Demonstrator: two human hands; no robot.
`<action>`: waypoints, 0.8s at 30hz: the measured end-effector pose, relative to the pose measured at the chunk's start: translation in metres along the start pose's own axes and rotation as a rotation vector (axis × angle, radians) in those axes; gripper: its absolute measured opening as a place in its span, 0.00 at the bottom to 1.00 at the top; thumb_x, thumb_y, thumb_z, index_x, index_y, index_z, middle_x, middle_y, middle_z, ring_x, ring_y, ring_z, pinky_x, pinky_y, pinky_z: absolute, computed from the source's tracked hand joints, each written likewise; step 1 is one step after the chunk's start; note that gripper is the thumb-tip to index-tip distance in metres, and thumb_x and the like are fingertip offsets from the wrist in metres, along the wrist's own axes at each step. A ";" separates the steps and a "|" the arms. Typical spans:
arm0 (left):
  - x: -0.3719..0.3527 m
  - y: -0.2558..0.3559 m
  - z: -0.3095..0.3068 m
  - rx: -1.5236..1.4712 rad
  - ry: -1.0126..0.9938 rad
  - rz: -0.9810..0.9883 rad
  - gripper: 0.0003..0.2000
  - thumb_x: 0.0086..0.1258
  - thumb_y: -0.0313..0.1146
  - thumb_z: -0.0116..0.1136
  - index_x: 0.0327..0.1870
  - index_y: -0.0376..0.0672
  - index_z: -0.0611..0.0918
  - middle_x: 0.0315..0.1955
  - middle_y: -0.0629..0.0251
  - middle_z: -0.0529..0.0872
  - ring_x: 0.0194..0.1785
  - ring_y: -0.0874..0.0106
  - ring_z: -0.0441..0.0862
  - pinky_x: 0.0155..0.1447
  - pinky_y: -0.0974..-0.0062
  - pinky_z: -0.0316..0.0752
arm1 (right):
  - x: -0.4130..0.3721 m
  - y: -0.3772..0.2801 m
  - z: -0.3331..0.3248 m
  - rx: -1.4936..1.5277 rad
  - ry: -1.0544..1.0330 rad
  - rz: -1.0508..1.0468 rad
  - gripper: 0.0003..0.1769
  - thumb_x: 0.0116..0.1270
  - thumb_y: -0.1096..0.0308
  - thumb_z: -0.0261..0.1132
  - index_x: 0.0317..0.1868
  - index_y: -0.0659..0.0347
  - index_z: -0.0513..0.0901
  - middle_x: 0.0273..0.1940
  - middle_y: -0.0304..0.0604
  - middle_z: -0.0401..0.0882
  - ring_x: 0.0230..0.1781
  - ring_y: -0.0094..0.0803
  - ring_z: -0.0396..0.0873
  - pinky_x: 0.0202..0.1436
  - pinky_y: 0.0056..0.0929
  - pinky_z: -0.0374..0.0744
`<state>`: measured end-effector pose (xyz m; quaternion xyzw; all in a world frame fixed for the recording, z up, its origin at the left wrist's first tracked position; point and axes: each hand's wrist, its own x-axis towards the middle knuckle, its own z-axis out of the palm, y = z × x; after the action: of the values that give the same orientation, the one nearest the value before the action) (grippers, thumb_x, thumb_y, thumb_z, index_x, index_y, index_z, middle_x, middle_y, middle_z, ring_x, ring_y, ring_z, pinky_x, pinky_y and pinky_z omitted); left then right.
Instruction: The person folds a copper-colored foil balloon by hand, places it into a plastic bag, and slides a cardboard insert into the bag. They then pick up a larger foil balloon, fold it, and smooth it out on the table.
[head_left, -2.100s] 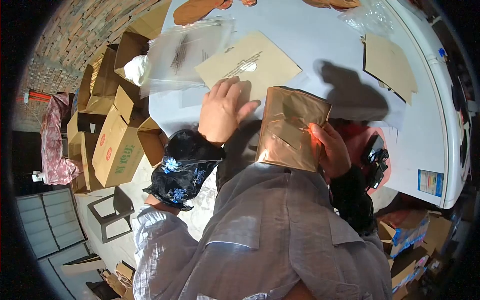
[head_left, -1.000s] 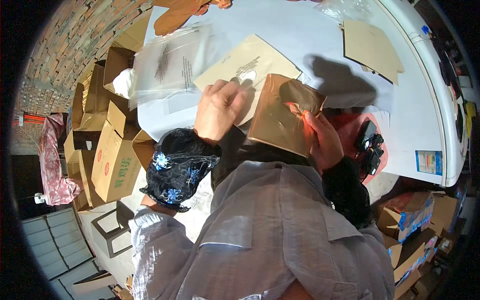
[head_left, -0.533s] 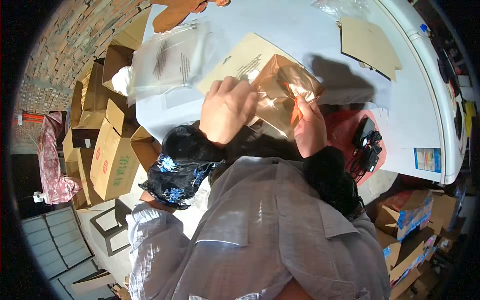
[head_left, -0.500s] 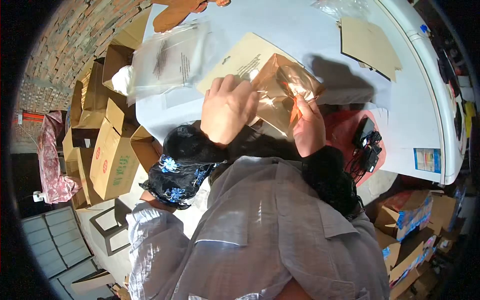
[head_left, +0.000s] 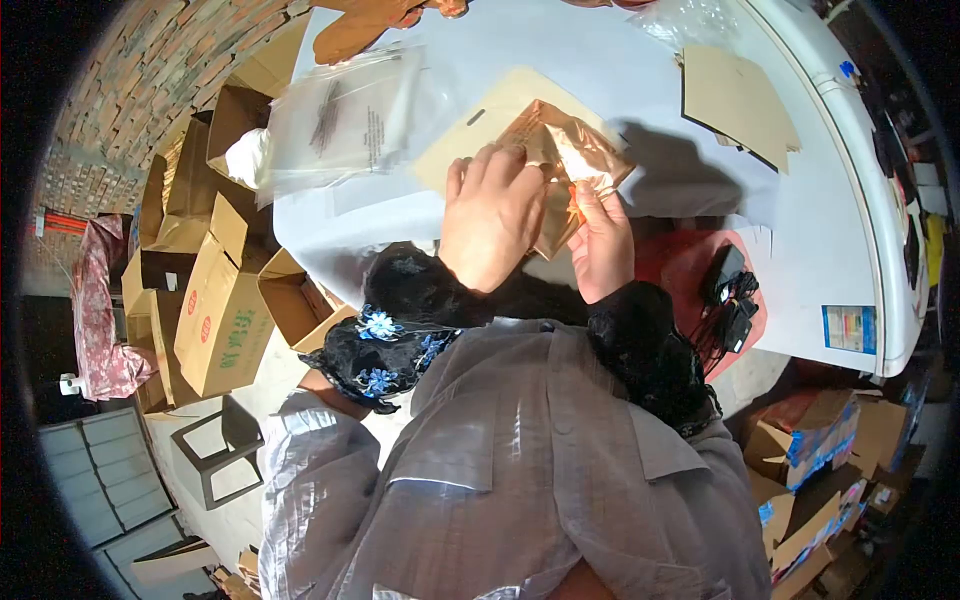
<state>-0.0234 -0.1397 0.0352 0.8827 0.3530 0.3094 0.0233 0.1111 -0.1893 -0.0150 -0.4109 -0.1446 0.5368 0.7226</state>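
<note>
A shiny copper-coloured foil sheet (head_left: 582, 145), creased and folded, lies over a beige card (head_left: 520, 85) at the near side of the white table. My left hand (head_left: 492, 215) curls its fingers over the foil's left part; the fingertips are hidden behind the knuckles. On the foil's right side, my right hand (head_left: 606, 245) pinches its near edge between thumb and fingers, where a bit of bright orange shows. The card has a small dark slot near its left corner. Left of it lie clear plastic bags (head_left: 345, 120) with printed text.
Beige cards (head_left: 735, 100) lie at the table's right, with crumpled clear plastic (head_left: 685, 22) behind them. Black adapters and cables (head_left: 735, 300) rest on a red stool (head_left: 680, 265) close by my right arm. Open cardboard boxes (head_left: 222, 310) stand to the left. Brown material (head_left: 350, 35) lies at the far edge.
My left hand has moved right and closer to my right hand, onto the foil. The foil is more folded together, and the card's slot shows where printed text was visible before.
</note>
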 end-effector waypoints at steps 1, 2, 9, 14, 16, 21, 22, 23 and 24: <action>0.000 0.001 0.002 0.023 0.017 0.010 0.07 0.66 0.32 0.59 0.42 0.43 0.79 0.51 0.58 0.79 0.58 0.56 0.74 0.60 0.55 0.66 | 0.001 -0.001 0.001 0.001 -0.016 -0.006 0.12 0.75 0.63 0.59 0.54 0.57 0.76 0.45 0.35 0.77 0.43 0.20 0.75 0.46 0.24 0.78; 0.000 0.002 0.003 0.061 0.028 0.020 0.07 0.66 0.33 0.59 0.43 0.44 0.79 0.50 0.58 0.78 0.58 0.57 0.73 0.61 0.53 0.65 | 0.003 -0.003 0.003 0.003 -0.020 0.001 0.12 0.75 0.63 0.59 0.54 0.57 0.76 0.45 0.35 0.77 0.42 0.20 0.76 0.45 0.24 0.78; 0.004 0.005 0.020 -0.029 0.026 0.024 0.10 0.63 0.36 0.60 0.42 0.46 0.79 0.50 0.59 0.78 0.60 0.54 0.73 0.60 0.48 0.63 | 0.023 -0.008 0.002 -0.069 -0.096 0.023 0.12 0.75 0.64 0.58 0.53 0.59 0.74 0.42 0.35 0.77 0.37 0.19 0.76 0.36 0.19 0.77; 0.003 0.001 0.023 -0.028 0.004 0.013 0.10 0.65 0.38 0.60 0.42 0.44 0.78 0.48 0.58 0.79 0.56 0.55 0.75 0.59 0.51 0.67 | 0.031 -0.006 -0.005 -0.198 -0.079 0.077 0.12 0.73 0.63 0.58 0.52 0.60 0.75 0.40 0.36 0.78 0.36 0.19 0.76 0.33 0.17 0.74; 0.004 -0.004 0.026 -0.097 -0.022 0.025 0.12 0.64 0.39 0.62 0.43 0.43 0.78 0.47 0.59 0.79 0.55 0.56 0.76 0.57 0.52 0.67 | 0.028 -0.012 0.002 -0.233 -0.030 0.084 0.13 0.73 0.63 0.58 0.52 0.60 0.76 0.39 0.36 0.78 0.37 0.20 0.77 0.34 0.19 0.74; 0.003 -0.005 0.022 -0.155 -0.109 -0.002 0.18 0.62 0.42 0.64 0.45 0.41 0.75 0.41 0.58 0.78 0.48 0.57 0.79 0.56 0.55 0.68 | 0.033 -0.012 -0.009 -0.349 -0.199 -0.037 0.14 0.71 0.62 0.58 0.51 0.60 0.78 0.43 0.39 0.79 0.40 0.27 0.78 0.42 0.30 0.79; 0.003 -0.004 0.023 -0.165 -0.106 -0.006 0.17 0.63 0.41 0.64 0.45 0.41 0.74 0.41 0.58 0.77 0.48 0.57 0.79 0.56 0.53 0.68 | 0.039 -0.006 -0.020 -0.524 -0.262 -0.180 0.13 0.71 0.62 0.58 0.50 0.60 0.78 0.43 0.40 0.79 0.40 0.27 0.78 0.43 0.30 0.79; 0.004 -0.005 0.023 -0.173 -0.100 -0.011 0.17 0.63 0.41 0.63 0.45 0.41 0.74 0.40 0.57 0.77 0.48 0.57 0.79 0.56 0.52 0.68 | 0.046 -0.002 -0.031 -0.621 -0.319 -0.252 0.13 0.71 0.63 0.59 0.49 0.61 0.78 0.42 0.40 0.79 0.40 0.27 0.79 0.43 0.30 0.79; 0.005 -0.004 0.022 -0.165 -0.085 -0.005 0.16 0.63 0.40 0.63 0.45 0.41 0.74 0.40 0.57 0.77 0.49 0.56 0.79 0.57 0.50 0.69 | 0.047 -0.005 -0.031 -0.714 -0.371 -0.330 0.12 0.70 0.64 0.59 0.48 0.61 0.79 0.42 0.40 0.79 0.40 0.27 0.79 0.43 0.29 0.80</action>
<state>-0.0104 -0.1290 0.0187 0.8892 0.3275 0.2994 0.1116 0.1520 -0.1614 -0.0413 -0.5029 -0.5122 0.3951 0.5733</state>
